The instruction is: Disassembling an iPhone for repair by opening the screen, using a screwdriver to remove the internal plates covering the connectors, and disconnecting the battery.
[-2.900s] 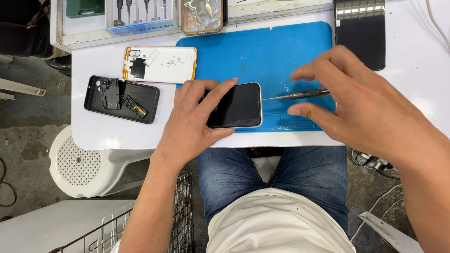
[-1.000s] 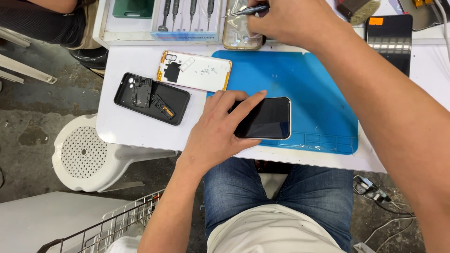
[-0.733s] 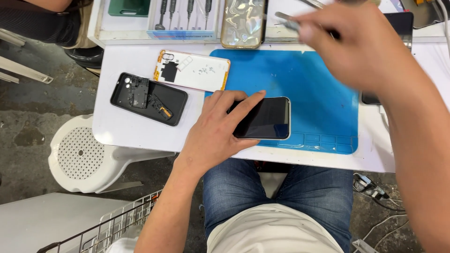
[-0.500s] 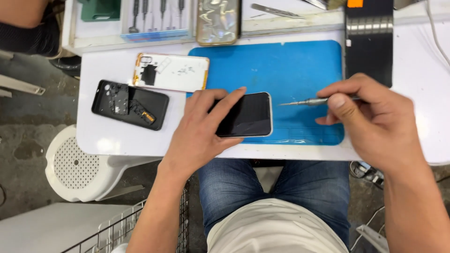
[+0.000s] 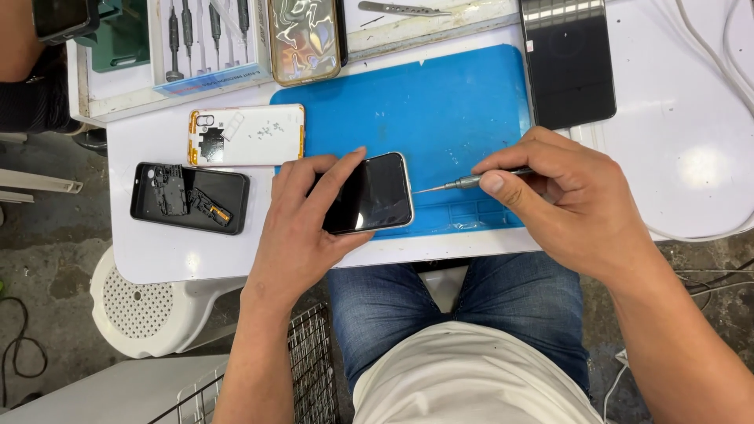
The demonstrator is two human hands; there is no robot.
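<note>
Phone [image 5: 375, 192], dark screen up, lies at the near edge of the blue mat [image 5: 440, 102] on the white counter [image 5: 683, 157]; the left hand [image 5: 302, 228] rests over its left part, fingers spread flat across the glass and thumb along the lower edge, so that end of the phone is hidden and I cannot tell whether the hand grips it or only presses it down; the right hand [image 5: 569, 204] is closed on a thin metal screwdriver [image 5: 463, 184], thumb and forefinger pinching the shaft, the handle lost inside the palm; its tip points left and stops just beside the phone's right edge, whether touching or not is too fine to make out.

Left of the mat lie a white back cover [image 5: 247, 135] with a gold rim and, nearer the counter's edge, an opened black phone frame [image 5: 190, 198] whose small inner parts are hard to read; a second dark phone [image 5: 567, 63] lies at the mat's far right corner, its top cut off by the frame; behind the mat a glossy marbled case [image 5: 305, 38], a tray of screwdrivers [image 5: 206, 39] and a pair of tweezers [image 5: 397, 9] are each partly cut off; another person's arm [image 5: 20, 47] shows at far left; a white stool [image 5: 141, 310] stands below the counter.
</note>
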